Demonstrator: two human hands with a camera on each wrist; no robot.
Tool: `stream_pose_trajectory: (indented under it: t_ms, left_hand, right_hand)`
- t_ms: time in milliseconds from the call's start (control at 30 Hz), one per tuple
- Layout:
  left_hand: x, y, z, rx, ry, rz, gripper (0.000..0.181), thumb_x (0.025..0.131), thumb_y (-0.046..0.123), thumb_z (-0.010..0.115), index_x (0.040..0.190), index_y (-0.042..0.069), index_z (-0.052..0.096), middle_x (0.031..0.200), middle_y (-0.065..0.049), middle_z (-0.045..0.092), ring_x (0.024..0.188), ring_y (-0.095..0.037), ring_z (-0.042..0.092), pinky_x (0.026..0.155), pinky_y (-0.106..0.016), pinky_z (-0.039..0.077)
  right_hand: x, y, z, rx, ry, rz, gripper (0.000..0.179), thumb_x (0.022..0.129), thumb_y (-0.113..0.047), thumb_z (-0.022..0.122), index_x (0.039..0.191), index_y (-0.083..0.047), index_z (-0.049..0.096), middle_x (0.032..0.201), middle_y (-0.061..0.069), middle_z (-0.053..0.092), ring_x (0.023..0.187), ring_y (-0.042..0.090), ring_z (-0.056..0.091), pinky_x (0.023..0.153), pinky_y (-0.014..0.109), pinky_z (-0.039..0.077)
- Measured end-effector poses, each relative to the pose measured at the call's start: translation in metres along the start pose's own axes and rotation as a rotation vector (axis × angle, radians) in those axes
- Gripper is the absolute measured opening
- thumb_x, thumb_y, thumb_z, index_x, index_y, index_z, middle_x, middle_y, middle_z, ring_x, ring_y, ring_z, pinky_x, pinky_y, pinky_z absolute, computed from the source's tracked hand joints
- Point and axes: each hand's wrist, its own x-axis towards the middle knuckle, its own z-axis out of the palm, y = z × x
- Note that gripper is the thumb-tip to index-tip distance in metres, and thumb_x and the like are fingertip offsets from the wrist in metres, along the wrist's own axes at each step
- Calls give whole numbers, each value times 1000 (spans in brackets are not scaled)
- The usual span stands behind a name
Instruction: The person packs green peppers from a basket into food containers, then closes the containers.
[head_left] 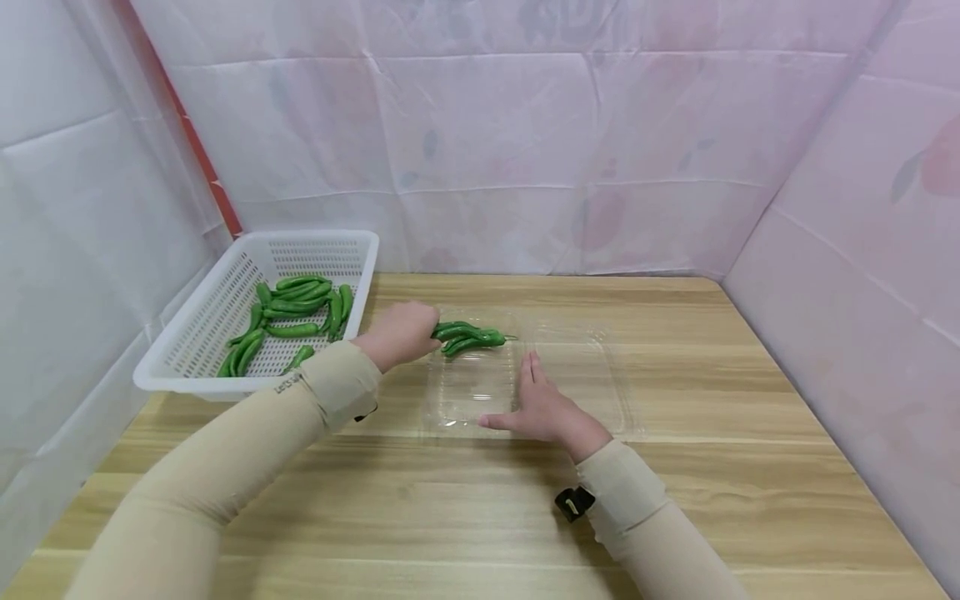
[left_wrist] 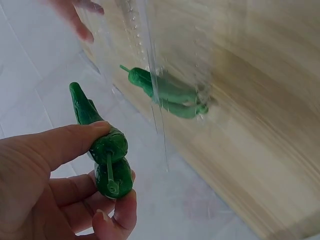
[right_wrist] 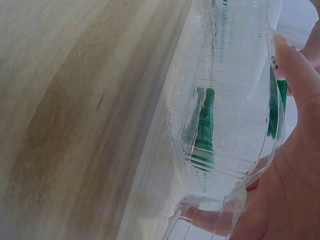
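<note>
Two green chili peppers [left_wrist: 111, 145] are pinched between the thumb and fingers of my left hand [head_left: 405, 327], stems toward the wrist camera. That hand is at the far left corner of a clear plastic clamshell box [head_left: 480, 390], which lies unfolded with its lid [head_left: 581, 375] to the right. Other green peppers [left_wrist: 170, 95] lie inside the box, seen through its wall in the left wrist view. My right hand [head_left: 546, 410] touches the box near the hinge, fingers straight and thumb stretched toward the near edge. In the right wrist view its thumb [right_wrist: 297, 70] lies along the rim.
A white perforated basket [head_left: 187, 384] stands at the left, with several green peppers [head_left: 292, 307] in it. Wood-grain tabletop [head_left: 720, 467] extends around the box. Pale printed sheets [head_left: 487, 142] hang as walls at the back and both sides.
</note>
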Motion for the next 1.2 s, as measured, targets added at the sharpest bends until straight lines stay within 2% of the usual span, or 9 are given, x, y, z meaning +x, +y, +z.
stream_pose_trajectory:
  t_ms: [100,267,400,567,667,867,1000,1200]
  left_hand:
    - [3,4,4,-25,-3,-4,18,87,23,66,93,7,61,77,-2,59,65,-17,56,60,-31,49]
    - [10,9,10,-4,21,27,16,87,22,66,88,8,61,77,-2,59,67,-17,56,63,-33,49]
    - [13,14,12,8,15,42,16,86,22,68,87,7,62,78,-2,58,69,-16,55,65,-32,49]
    - [16,20,13,18,5,22,18,84,24,69,78,10,60,74,-1,57,67,-16,54,59,-31,48]
    - [18,23,15,56,13,13,20,84,26,69,76,11,59,72,0,57,67,-17,54,56,-32,48]
    - [25,28,23,95,6,-12,19,84,28,69,80,11,61,75,0,58,73,-17,55,58,-34,50]
    - [29,31,28,83,-12,-44,19,84,28,69,83,11,63,78,-1,60,75,-18,56,61,-35,51]
    - [33,32,38,58,4,-54,17,84,25,69,87,9,64,84,-4,63,78,-21,60,64,-38,52]
  right_hand:
    - [1,1,0,1,-1,-3,124,74,-62,66,142,9,-10,148,30,-12,135,45,7,106,51,22]
    - [2,2,0,-3,-2,-2,124,74,-62,66,142,9,-10,148,29,-12,135,44,5,106,50,21]
    - [2,1,0,0,1,-6,124,74,-61,67,142,9,-10,148,30,-12,135,44,4,107,50,20]
    - [2,1,0,6,-3,6,124,74,-61,67,142,8,-10,148,29,-11,135,44,7,106,51,23]
    - [2,1,0,5,-2,10,124,74,-61,67,142,8,-9,149,29,-11,135,44,7,106,51,23]
    - [3,3,0,19,2,8,124,73,-62,67,143,9,-7,149,28,-10,136,42,6,107,50,23]
    - [3,4,1,27,5,2,124,73,-62,67,143,8,-7,149,29,-10,136,42,5,107,50,22]
    - [4,6,3,24,11,-9,126,72,-65,66,144,8,-7,149,28,-11,137,41,3,107,50,22]
